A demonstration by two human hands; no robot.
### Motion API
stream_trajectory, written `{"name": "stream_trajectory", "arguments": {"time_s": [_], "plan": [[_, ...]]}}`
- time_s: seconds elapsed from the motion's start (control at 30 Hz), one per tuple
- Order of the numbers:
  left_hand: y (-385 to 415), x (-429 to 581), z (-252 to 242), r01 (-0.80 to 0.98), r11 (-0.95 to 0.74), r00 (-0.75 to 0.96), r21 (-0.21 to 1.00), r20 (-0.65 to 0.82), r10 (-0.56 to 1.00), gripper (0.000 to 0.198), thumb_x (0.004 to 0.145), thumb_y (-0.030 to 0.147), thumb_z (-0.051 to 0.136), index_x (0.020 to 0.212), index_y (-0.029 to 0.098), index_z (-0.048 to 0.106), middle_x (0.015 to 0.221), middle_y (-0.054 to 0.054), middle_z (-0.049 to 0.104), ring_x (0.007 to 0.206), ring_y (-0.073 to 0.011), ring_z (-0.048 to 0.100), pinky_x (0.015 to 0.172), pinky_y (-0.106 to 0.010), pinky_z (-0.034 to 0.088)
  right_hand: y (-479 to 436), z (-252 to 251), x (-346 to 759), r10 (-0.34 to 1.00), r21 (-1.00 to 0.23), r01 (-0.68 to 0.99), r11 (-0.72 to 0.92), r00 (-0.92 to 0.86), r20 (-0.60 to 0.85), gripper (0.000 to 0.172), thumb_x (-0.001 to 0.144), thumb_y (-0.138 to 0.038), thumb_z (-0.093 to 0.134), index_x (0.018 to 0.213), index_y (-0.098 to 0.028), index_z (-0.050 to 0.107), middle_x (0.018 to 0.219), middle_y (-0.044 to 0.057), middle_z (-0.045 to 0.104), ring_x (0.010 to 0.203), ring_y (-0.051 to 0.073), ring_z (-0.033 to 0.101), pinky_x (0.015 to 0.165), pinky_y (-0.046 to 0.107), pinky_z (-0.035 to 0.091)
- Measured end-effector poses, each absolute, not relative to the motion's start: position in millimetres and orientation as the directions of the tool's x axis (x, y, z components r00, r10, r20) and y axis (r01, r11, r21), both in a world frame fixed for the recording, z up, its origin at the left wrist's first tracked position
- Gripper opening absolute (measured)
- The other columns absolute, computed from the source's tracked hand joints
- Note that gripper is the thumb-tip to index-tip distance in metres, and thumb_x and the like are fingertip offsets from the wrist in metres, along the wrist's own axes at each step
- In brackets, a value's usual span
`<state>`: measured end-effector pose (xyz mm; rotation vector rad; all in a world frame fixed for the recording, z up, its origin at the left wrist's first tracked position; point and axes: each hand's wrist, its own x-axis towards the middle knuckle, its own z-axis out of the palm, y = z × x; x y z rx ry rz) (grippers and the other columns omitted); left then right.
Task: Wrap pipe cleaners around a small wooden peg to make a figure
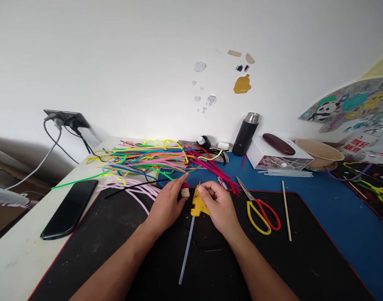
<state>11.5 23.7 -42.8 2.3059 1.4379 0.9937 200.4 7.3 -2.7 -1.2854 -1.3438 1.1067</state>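
My left hand (168, 201) is curved, its fingers closed round a small piece (185, 192) with a pale block-like end and a dark pink top. Just right of it, my right hand (219, 205) has its thumb and fingers pinched at the upper part of a yellow glue gun (197, 202). A translucent glue stick (186, 251) sticks out of the gun's back end toward me, over the black mat (166, 271). The gun's nozzle points away, toward the wall. The two hands are close together but apart.
Colourful pipe cleaners (153, 156) lie heaped behind my hands. Scissors (262, 213) and a wooden stick (286, 211) rest on the right. A phone (69, 209) lies at left. Along the back stand a black flask (246, 133), a white box (277, 152) and a bowl (319, 154).
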Motion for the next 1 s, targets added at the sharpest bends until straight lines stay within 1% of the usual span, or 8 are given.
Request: {"name": "stream_trajectory", "arguments": {"time_s": [0.17, 0.4, 0.53, 0.7, 0.77, 0.87, 0.93, 1.0], "plan": [[27, 10, -48, 0.73, -0.47, 0.279, 0.496, 0.412, 0.867, 0.069, 0.091, 0.014, 0.066, 0.156, 0.025, 0.047, 0.122, -0.01, 0.073, 0.111, -0.0286, 0.068, 0.098, -0.047, 0.058, 6, -2, 201, 0.999, -0.988, 0.151, 0.042, -0.018, 0.04, 0.036, 0.095, -0.054, 0.066, 0.091, -0.019, 0.069, 0.072, 0.0, 0.059, 0.064, 0.016, 0.05, 0.059, 0.028, 0.04], [28, 8, -46, 0.714, -0.39, 0.258, 0.581, 0.299, 0.919, 0.065, 0.093, 0.015, 0.065, 0.155, 0.024, 0.049, 0.124, -0.01, 0.073, 0.115, -0.0292, 0.065, 0.102, -0.046, 0.055, 9, -2, 202, 0.999, -0.991, 0.132, 0.032, 0.004, 0.032, 0.04, 0.092, -0.059, 0.068, 0.088, -0.019, 0.069, 0.068, -0.002, 0.056, 0.061, 0.016, 0.049, 0.057, 0.027, 0.039], [29, 7, -47, 0.714, -0.381, 0.253, 0.588, 0.291, 0.923, 0.065, 0.092, 0.015, 0.066, 0.154, 0.025, 0.05, 0.125, -0.01, 0.073, 0.117, -0.0299, 0.066, 0.103, -0.045, 0.054, 10, -5, 204, 1.0, -0.992, 0.126, 0.023, 0.013, 0.025, 0.038, 0.093, -0.057, 0.067, 0.09, -0.019, 0.069, 0.072, 0.0, 0.06, 0.064, 0.017, 0.052, 0.059, 0.027, 0.041], [30, 4, -47, 0.703, -0.379, 0.261, 0.602, 0.277, 0.925, 0.066, 0.091, 0.017, 0.069, 0.154, 0.025, 0.051, 0.126, -0.01, 0.073, 0.118, -0.0305, 0.065, 0.105, -0.047, 0.054, 12, -1, 208, 0.998, -0.987, 0.159, 0.027, 0.055, 0.036, 0.036, 0.093, -0.054, 0.067, 0.089, -0.019, 0.07, 0.073, 0.0, 0.06, 0.065, 0.016, 0.052, 0.06, 0.028, 0.042], [30, 3, -47, 0.696, -0.379, 0.262, 0.61, 0.276, 0.925, 0.067, 0.09, 0.019, 0.071, 0.154, 0.026, 0.05, 0.129, -0.01, 0.072, 0.121, -0.0307, 0.065, 0.107, -0.047, 0.053, 13, 0, 209, 0.996, -0.983, 0.177, 0.042, 0.074, 0.056, 0.034, 0.094, -0.053, 0.067, 0.089, -0.019, 0.07, 0.072, 0.0, 0.06, 0.064, 0.016, 0.052, 0.06, 0.027, 0.042], [30, 0, -45, 0.675, -0.385, 0.272, 0.629, 0.273, 0.923, 0.068, 0.091, 0.025, 0.073, 0.155, 0.027, 0.049, 0.14, -0.011, 0.068, 0.129, -0.0314, 0.062, 0.111, -0.048, 0.05, 14, -2, 211, 0.992, -0.977, 0.203, 0.065, 0.09, 0.085, 0.033, 0.095, -0.052, 0.066, 0.09, -0.019, 0.07, 0.073, 0.0, 0.061, 0.065, 0.016, 0.053, 0.061, 0.027, 0.043], [32, -2, -41, 0.658, -0.386, 0.259, 0.646, 0.287, 0.922, 0.063, 0.094, 0.03, 0.072, 0.153, 0.026, 0.05, 0.144, -0.011, 0.066, 0.133, -0.0313, 0.06, 0.112, -0.048, 0.049, 14, -4, 211, 0.991, -0.969, 0.233, 0.077, 0.091, 0.101, 0.033, 0.096, -0.052, 0.066, 0.091, -0.02, 0.07, 0.073, 0.0, 0.063, 0.065, 0.017, 0.054, 0.062, 0.028, 0.044], [33, -5, -36, 0.655, -0.373, 0.209, 0.658, 0.317, 0.925, 0.049, 0.097, 0.035, 0.069, 0.143, 0.024, 0.058, 0.136, -0.011, 0.069, 0.128, -0.0306, 0.063, 0.109, -0.047, 0.05, 14, -4, 211, 0.99, -0.958, 0.273, 0.089, 0.083, 0.116, 0.033, 0.096, -0.052, 0.064, 0.09, -0.02, 0.07, 0.075, 0.001, 0.065, 0.066, 0.017, 0.056, 0.063, 0.028, 0.045]]}}
